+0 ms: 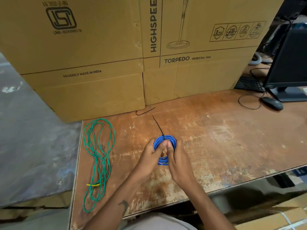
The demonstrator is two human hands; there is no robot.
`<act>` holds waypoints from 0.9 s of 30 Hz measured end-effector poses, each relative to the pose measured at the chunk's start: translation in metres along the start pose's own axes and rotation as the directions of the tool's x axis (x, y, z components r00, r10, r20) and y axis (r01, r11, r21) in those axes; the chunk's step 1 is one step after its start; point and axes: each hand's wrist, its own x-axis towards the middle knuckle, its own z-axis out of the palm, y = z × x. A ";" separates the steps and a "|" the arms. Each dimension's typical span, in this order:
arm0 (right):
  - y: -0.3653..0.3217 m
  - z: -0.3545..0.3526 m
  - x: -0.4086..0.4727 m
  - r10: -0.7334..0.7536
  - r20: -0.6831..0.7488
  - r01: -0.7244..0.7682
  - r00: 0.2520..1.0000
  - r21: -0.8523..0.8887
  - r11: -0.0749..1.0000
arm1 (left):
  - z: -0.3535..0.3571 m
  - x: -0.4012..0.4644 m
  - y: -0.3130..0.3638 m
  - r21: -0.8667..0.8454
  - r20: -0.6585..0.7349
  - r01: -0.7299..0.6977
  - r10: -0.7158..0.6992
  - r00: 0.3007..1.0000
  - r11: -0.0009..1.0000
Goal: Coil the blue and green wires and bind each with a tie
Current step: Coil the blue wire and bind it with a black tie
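Blue wire coil [164, 143] between gripping hands [166, 151]

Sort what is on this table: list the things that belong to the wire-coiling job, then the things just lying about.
Job:
blue wire coil, held by left hand and right hand
black tie on that coil
green wire, loose, uncoiled
spare black tie by the boxes

Lying about:
cardboard boxes
mouse
keyboard
monitor

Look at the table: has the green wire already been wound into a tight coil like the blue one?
No: the green wire lies in long loose loops on the table, left of the blue coil.
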 end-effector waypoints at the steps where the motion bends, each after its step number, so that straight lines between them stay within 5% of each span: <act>1: 0.000 -0.003 0.001 0.000 0.004 0.000 1.000 -0.055 0.998 | 0.003 -0.001 0.003 -0.057 0.010 0.005 -0.004 1.000 0.998; 3: -0.001 -0.008 0.005 0.012 -0.005 -0.013 1.000 -0.090 0.996 | 0.011 -0.005 0.013 -0.256 0.009 0.043 -0.042 0.999 0.966; 6: -0.006 -0.012 0.011 0.028 -0.043 -0.028 0.999 0.007 1.000 | 0.017 -0.004 0.023 -0.587 0.071 0.177 -0.168 0.983 0.790; 9: -0.007 -0.012 0.014 0.047 -0.085 -0.041 0.995 0.079 0.996 | 0.023 -0.001 0.023 -0.712 0.089 0.213 -0.215 0.973 0.670; 15: 0.017 -0.023 0.012 0.042 -0.017 -0.042 0.999 0.040 0.998 | 0.032 0.006 -0.009 -0.294 -0.150 0.133 -0.183 0.972 0.947; 19: 0.044 -0.044 0.029 0.075 0.126 -0.084 0.989 0.072 0.994 | 0.023 0.015 -0.018 0.077 -0.035 0.111 -0.109 0.993 0.991; 27: 0.082 -0.051 0.069 0.179 -0.106 -0.180 0.978 0.003 0.984 | 0.037 0.058 -0.031 -0.046 0.060 0.279 -0.276 0.959 0.959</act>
